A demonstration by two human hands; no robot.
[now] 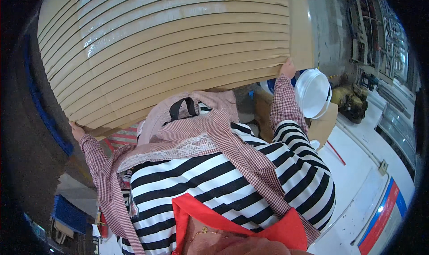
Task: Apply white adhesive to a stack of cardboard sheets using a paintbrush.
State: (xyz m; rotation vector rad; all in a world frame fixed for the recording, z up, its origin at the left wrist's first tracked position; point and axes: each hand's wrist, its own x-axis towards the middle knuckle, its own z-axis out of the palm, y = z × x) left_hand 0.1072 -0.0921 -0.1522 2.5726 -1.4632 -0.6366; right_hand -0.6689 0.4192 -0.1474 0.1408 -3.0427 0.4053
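- Cardboard stack (170, 54), flattened brown sheets bundled edge-on, filled the upper left and centre of the frame, carried in front of the person's chest.
- Glossy tape or film caught light across the upper sheets of the stack.
- Left hand (77, 130) sat at the lower left corner of the stack, left of centre in the frame; fingers curled under the bottom edge, grip pressed against the cardboard.
- Right hand (288, 68) held the lower right corner, right of centre; fingers hidden behind the stack, thumb side showing, grip clamped on the edge.
- Both sleeves were red-and-white check; a black-and-white striped top and a checked apron with lace trim showed beneath the stack.
- White bucket (313, 93) with a dark handle sat just right of the right forearm, on a brown box.
- Blue crate (69, 214) lay at lower left of the frame, well apart from the hands.
- Pale floor with a red and blue strip ran along the lower right.
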